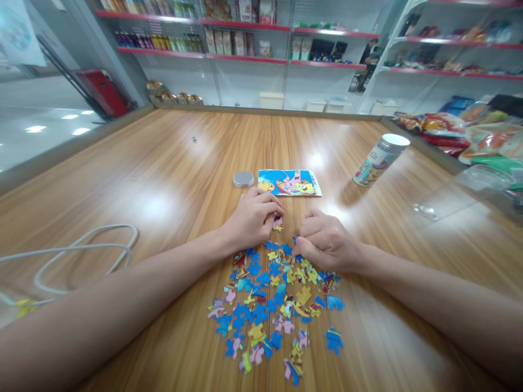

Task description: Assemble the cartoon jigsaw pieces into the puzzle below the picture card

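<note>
A heap of loose jigsaw pieces (272,296), mostly blue, yellow and pink, lies on the wooden table (163,179) in front of me. My left hand (251,218) rests at the heap's far edge, its fingers curled and pinching a small pink piece (278,220). My right hand (324,242) lies beside it with fingers bent inward over the top of the heap; what it grips is hidden. Just beyond both hands sits the cartoon reference picture (289,183).
A round metal lid (243,179) lies left of the picture. A lidded printed can (379,159) stands at the right. A white cable (81,256) loops at the left. Snack bags (457,133) pile at the far right; shop shelves (245,57) line the back.
</note>
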`<state>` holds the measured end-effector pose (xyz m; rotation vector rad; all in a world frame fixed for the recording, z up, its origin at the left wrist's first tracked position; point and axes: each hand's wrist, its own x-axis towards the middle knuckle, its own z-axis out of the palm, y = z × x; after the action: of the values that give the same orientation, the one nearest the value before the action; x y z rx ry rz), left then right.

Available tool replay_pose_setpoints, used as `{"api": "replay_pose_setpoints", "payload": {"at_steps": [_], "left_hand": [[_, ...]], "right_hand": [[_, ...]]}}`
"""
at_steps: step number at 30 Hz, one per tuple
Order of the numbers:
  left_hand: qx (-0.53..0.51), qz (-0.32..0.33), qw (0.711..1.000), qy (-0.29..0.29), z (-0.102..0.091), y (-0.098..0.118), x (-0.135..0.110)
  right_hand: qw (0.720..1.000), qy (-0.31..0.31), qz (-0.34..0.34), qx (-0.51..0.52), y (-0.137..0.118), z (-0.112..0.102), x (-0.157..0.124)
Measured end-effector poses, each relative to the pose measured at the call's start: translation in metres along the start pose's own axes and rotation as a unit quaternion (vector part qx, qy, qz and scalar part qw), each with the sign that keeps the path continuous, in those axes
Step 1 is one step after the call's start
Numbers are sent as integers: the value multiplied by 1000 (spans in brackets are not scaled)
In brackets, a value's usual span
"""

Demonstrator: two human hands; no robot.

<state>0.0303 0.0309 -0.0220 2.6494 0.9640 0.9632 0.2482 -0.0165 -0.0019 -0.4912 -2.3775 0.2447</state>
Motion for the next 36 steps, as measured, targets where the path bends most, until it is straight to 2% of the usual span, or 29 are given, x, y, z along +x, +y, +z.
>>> {"api": "replay_pose_setpoints", "payload": {"at_steps": [7, 11, 16, 21, 29, 32, 36], "left_hand": [[-15, 10, 1000, 3, -2, 3, 1], [-22, 18, 1000, -1, -1, 3, 1], [-22, 20, 1000, -4, 1, 2, 0], [-21, 20, 1000, -10, 2, 1, 0], [-25, 18, 999, -14, 2, 1, 0], [-31, -2, 999, 5, 2, 1, 0], [-49, -44, 996, 64, 1, 1, 0]], "right_hand": [[1000, -4, -24, 18, 0, 2, -2], [999, -32, -12, 17, 1, 5, -2], [999, -38, -17, 13, -2, 5, -1], [996, -78, -20, 24, -3, 6, -3], [997, -72, 2, 27, -5, 6, -2], [998, -63, 0, 29, -5, 6, -2], [999, -40, 13, 27, -4, 6, -2]]}}
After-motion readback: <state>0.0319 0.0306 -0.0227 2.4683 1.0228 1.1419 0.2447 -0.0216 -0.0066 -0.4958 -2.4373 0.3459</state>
